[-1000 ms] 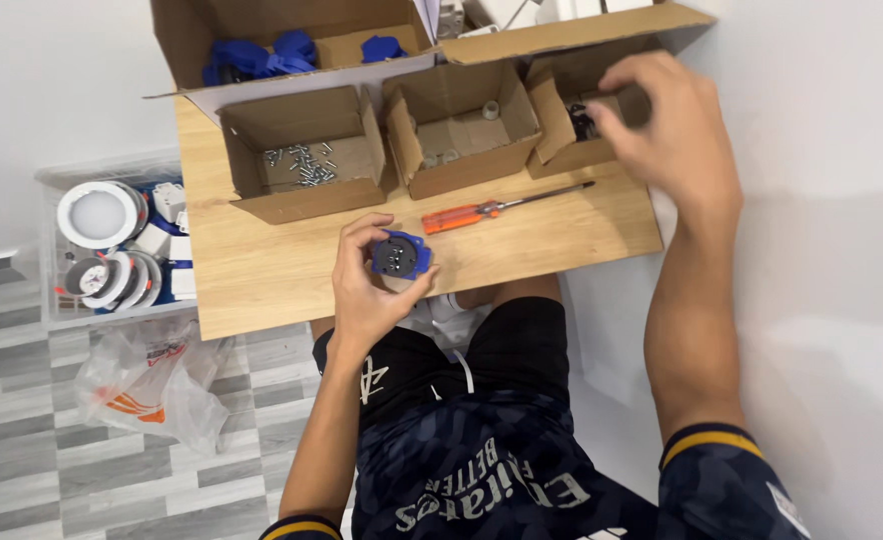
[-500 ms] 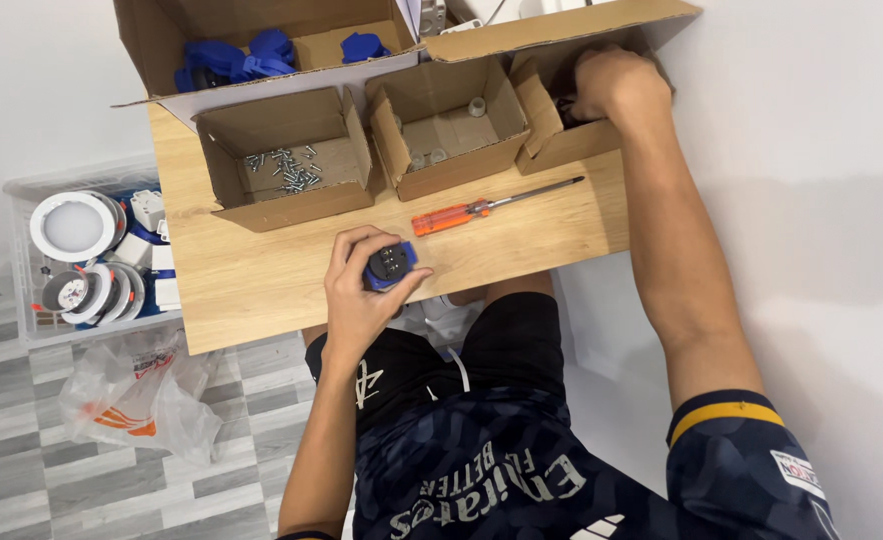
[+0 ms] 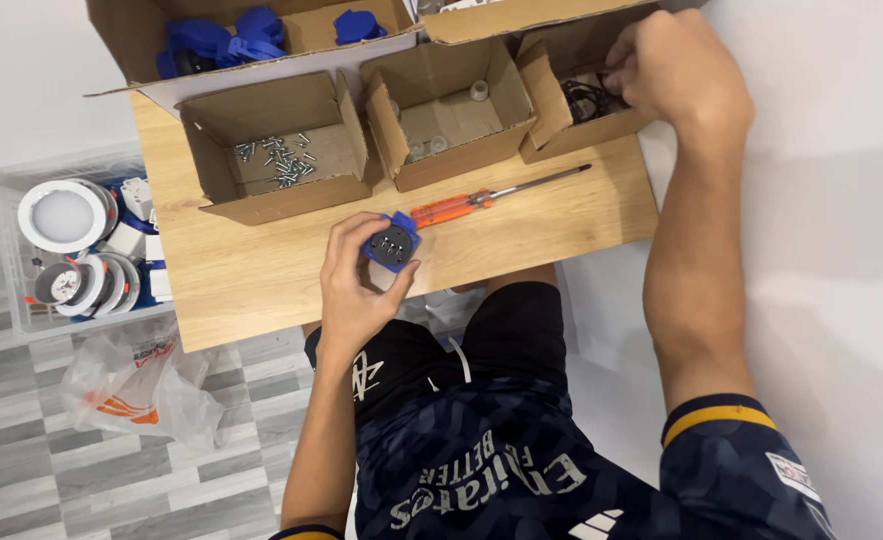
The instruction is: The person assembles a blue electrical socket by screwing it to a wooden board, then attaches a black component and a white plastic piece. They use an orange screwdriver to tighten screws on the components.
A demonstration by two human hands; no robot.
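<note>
My left hand (image 3: 354,285) gripped the blue socket part (image 3: 393,242). My right hand (image 3: 677,72), at two o'clock, reached into the cardboard box (image 3: 552,95) of black wires (image 3: 584,98), fingers curled; grasp indeterminate.

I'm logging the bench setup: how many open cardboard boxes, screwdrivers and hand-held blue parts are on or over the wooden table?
Open cardboard boxes: 4 (large back box, screw box, middle box, right box)
Orange-handled screwdriver: 1
Blue part held in left hand: 1
Total: 6
</note>
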